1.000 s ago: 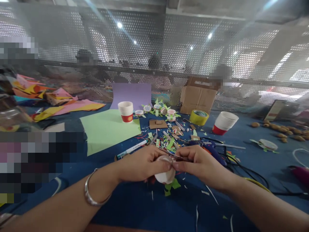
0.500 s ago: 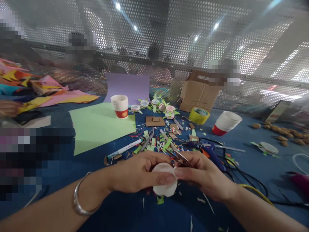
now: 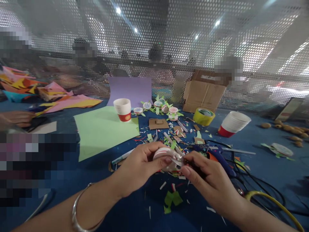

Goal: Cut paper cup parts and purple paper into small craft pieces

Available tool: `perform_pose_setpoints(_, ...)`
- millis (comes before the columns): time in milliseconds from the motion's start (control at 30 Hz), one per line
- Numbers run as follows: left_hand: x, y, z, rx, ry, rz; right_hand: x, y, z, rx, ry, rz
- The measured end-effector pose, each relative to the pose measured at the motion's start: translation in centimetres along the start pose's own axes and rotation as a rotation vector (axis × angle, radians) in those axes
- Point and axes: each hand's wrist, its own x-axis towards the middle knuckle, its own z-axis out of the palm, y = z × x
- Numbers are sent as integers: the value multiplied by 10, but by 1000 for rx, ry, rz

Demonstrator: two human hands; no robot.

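Note:
My left hand (image 3: pixel 147 162) is closed round a cut-off paper cup base (image 3: pixel 163 151), white with red stripes on its rim, thumb pressed on it. In my right hand (image 3: pixel 205 174) is a pair of scissors (image 3: pixel 179 159); only the metal blades show, slightly blurred, and their handles are hidden in the palm. The blades meet the right edge of the cup base. Green paper scraps (image 3: pixel 172 199) lie on the blue table below my hands. Just beyond are more paper and cardboard clippings and a white marker (image 3: pixel 122 156).
Green paper (image 3: pixel 103 135) lies left under stacked paper cups (image 3: pixel 122 112). Small paper-cup turtles (image 3: pixel 158 104) sit at the back. To the right are yellow tape (image 3: pixel 204 117), another cup stack (image 3: pixel 234 124), a blue glue gun (image 3: pixel 222 158) and black cables. A co-worker's hand (image 3: pixel 16 119) is left.
The cup base has been turned from its flat white face to its striped rim. My right hand and the scissors have shifted slightly right, uncovering green scraps below.

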Motion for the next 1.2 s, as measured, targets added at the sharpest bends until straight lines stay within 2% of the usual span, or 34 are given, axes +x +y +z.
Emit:
perform_pose_setpoints(233, 1, 2, 2, -42, -30, -6, 2, 0, -1, -27, -14, -32)
perform_pose_setpoints(433, 1, 0, 2, 46, -67, 8, -2, -1, -1, -69, -2, -135)
perform_pose_setpoints(667, -4, 0, 3, 9, -120, -34, -7, -4, -2, -151, 32, -226)
perform_pose_setpoints(867, -8, 8, 1, 42, -180, -53, -10, -9, -5, -140, -24, -185)
perform_pose_setpoints(1200, -5, 2, 5, 1, -147, -18, -6, -12, -8, -96, -15, -159)
